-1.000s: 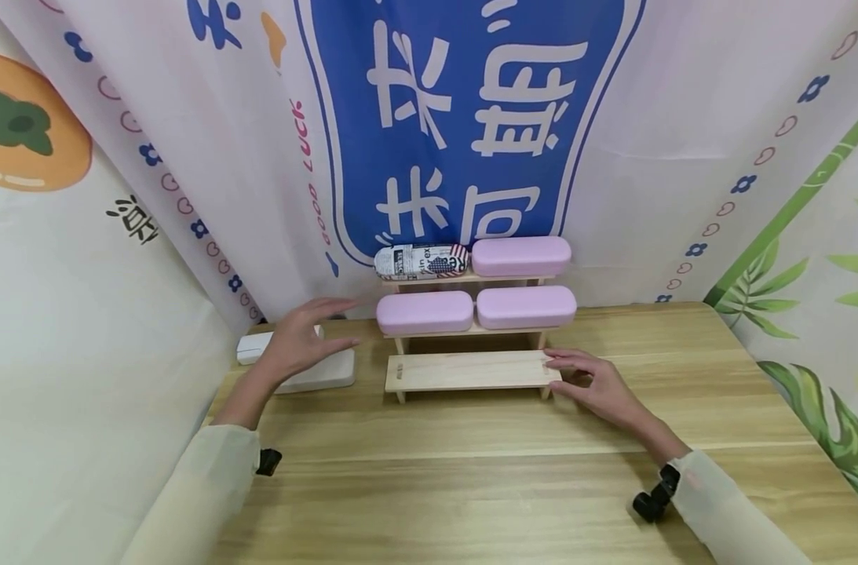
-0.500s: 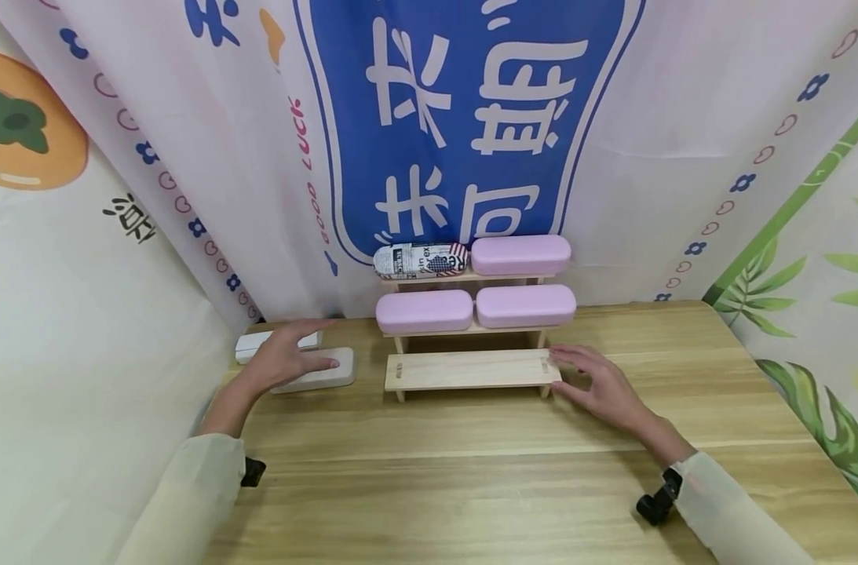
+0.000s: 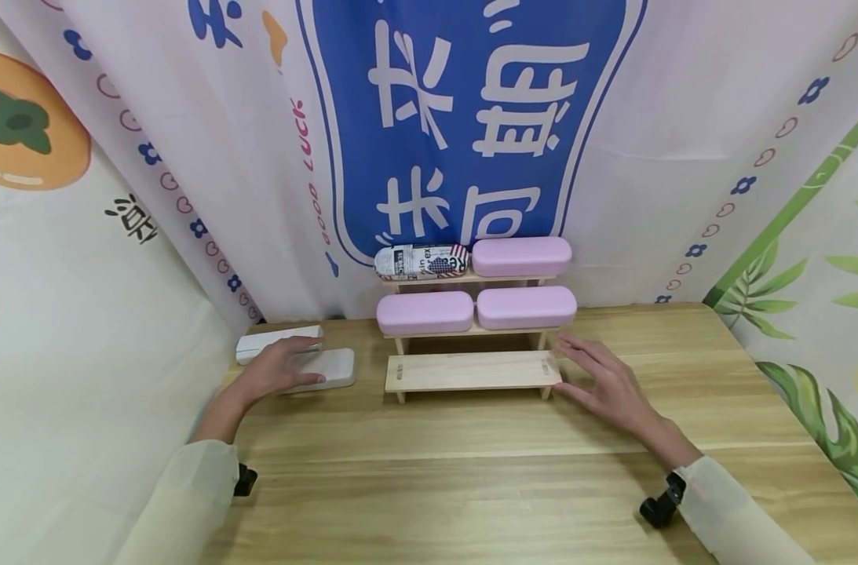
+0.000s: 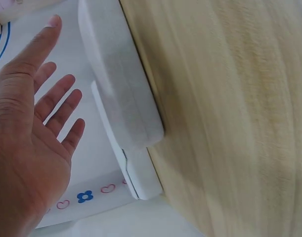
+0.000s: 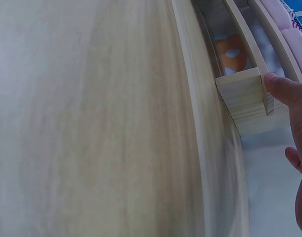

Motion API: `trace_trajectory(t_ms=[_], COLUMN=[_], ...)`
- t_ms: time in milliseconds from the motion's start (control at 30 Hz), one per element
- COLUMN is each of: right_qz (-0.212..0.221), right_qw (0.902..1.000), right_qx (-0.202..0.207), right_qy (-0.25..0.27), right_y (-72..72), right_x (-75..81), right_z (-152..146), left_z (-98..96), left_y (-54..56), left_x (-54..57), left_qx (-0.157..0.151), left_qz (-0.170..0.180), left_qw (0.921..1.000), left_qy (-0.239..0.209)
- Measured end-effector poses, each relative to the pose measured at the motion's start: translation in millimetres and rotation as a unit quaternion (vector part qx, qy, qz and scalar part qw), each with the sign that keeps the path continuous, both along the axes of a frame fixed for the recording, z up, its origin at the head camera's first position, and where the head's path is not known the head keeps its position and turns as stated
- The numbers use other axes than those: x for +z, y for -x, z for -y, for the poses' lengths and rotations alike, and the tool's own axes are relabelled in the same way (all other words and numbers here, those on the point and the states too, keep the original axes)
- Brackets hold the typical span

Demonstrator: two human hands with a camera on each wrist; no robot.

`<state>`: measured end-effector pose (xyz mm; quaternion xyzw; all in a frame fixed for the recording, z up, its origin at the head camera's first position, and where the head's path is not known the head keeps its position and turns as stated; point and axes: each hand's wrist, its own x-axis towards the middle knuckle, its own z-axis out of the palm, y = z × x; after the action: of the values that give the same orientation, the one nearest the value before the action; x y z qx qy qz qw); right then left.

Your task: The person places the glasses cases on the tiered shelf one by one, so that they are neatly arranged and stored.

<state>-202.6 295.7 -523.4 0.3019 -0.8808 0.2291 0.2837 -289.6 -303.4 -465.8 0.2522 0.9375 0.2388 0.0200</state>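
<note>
In the head view my left hand (image 3: 272, 370) is over a light grey glasses case (image 3: 338, 367) on the left of the table, thumb toward its front side. The left wrist view shows that hand (image 4: 37, 128) with fingers extended, apart from the grey case (image 4: 123, 74). A white case (image 3: 257, 344) lies just behind it. My right hand (image 3: 608, 391) is at the right end of a three-tier wooden shelf (image 3: 471, 372), fingers loosely spread. In the right wrist view its thumb (image 5: 281, 88) touches the end of the shelf's wood (image 5: 242, 98).
Two pink cases (image 3: 425, 313) sit on the middle tier. The top tier carries a newspaper-print case (image 3: 420, 262) and another pink case (image 3: 522, 256). Behind the wooden table (image 3: 429, 479) hangs a printed curtain (image 3: 640, 196).
My left hand has moved left and down from beside the shelf to over the grey case. My right hand has shifted slightly rightward at the shelf's end, its fingers spreading a little. The cases have not moved.
</note>
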Motion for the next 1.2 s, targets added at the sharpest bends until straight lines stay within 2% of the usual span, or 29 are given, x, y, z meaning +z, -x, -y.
trace_trajectory(t_ms=[133, 567, 733, 967, 1200], right_qz=[-0.026, -0.052, -0.043, -0.004, -0.005], right_qw=[0.9996, 0.9984, 0.9988, 0.9997, 0.9997], right_qx=[0.008, 0.012, 0.014, 0.018, 0.025], right_qy=[-0.007, -0.016, -0.02, -0.015, -0.006], right_y=[1.0, 2.3, 3.1, 5.2, 8.0], right_x=[1.2, 5.1, 6.4, 8.0, 7.9], right_z=[-1, -4, -6, -8, -10], left_z=[4.3, 14.5, 15.5, 16.9, 15.5], left_y=[-1.7, -0.7, 2.1, 6.5, 8.1], left_x=[-2.9, -14.4, -18.5, -22.6, -24.4], left_qx=[-0.01, -0.003, -0.013, -0.025, -0.023], left_qz=[-0.007, 0.012, 0.006, -0.007, -0.007], left_qw=[0.9999, 0.9998, 0.9996, 0.9988, 0.9986], left_qy=[0.01, 0.017, 0.024, 0.041, 0.047])
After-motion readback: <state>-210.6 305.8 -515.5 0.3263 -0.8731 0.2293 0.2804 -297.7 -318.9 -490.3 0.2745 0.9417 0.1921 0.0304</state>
